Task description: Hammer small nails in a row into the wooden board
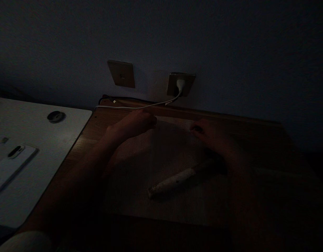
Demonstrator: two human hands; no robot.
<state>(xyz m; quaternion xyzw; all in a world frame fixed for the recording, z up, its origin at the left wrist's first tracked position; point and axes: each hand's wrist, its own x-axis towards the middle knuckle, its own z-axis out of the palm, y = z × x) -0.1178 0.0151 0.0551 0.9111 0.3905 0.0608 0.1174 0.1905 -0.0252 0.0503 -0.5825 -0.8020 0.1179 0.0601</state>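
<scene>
The scene is very dark. A pale sheet, cloth or paper (140,196), lies flat on a wooden table (268,140). My left hand (135,124) reaches to the sheet's far edge with its fingers curled together on it. My right hand (211,134) rests at the same far edge, a little to the right, its fingertips pinched on the sheet. A hammer with a light handle (174,182) lies on the sheet in front of my right hand, its dark head under or next to that wrist.
A white table (32,164) adjoins on the left, bearing a white phone (11,164) and a round dark hole (56,116). On the wall behind are a blank plate (121,73) and a socket (181,84) with a white plug and cable (140,106).
</scene>
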